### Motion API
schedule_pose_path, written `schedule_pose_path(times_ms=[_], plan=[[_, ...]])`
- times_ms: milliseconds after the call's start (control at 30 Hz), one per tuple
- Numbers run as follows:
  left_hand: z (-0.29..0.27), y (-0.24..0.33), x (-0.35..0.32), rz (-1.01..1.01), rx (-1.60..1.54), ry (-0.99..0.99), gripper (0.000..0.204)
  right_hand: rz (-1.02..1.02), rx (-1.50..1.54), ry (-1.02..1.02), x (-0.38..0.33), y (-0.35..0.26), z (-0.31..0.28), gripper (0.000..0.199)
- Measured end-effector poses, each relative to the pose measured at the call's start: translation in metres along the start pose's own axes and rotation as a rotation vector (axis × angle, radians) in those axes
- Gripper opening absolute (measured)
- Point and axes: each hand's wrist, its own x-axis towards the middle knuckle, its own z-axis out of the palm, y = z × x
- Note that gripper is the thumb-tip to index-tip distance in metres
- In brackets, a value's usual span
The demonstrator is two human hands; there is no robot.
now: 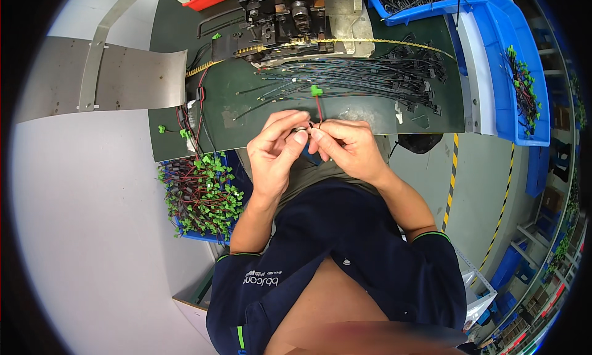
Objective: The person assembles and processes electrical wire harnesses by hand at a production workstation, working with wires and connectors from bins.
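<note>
Close together at the near edge of the table, both my hands are closed in a pinch. My right hand (pixel 354 148) grips a short red and black wire lead (pixel 319 110), which stands up from between the fingertips. A small green connector (pixel 316 91) sits at its upper end. My left hand (pixel 274 148) pinches at the lower end of the same lead, where fingers hide most of the detail. Just beyond them, a spread bundle of black cables (pixel 370 77) lies on the dark green tabletop (pixel 246 117).
Behind the cables stands a metal press machine (pixel 296 16), fed by a yellow terminal strip (pixel 394 41). A blue bin beside my left arm is heaped with green-ended leads (pixel 203 194). Blue trays (pixel 539 117) stand at the right. A curved metal sheet (pixel 139 77) reaches in from the left.
</note>
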Motion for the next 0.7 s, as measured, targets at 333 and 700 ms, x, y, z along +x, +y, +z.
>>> schedule_pose_path(times_ms=[333, 700], plan=[[0.008, 0.0, 0.006, -0.168, -0.232, 0.048, 0.019, -0.023, -0.019, 0.013, 0.003, -0.003, -0.002, 0.014], [-0.007, -0.003, 0.006, -0.051, -0.049, -0.02, 0.021, 0.07, 0.036, -0.012, 0.007, 0.001, 0.002, 0.02]])
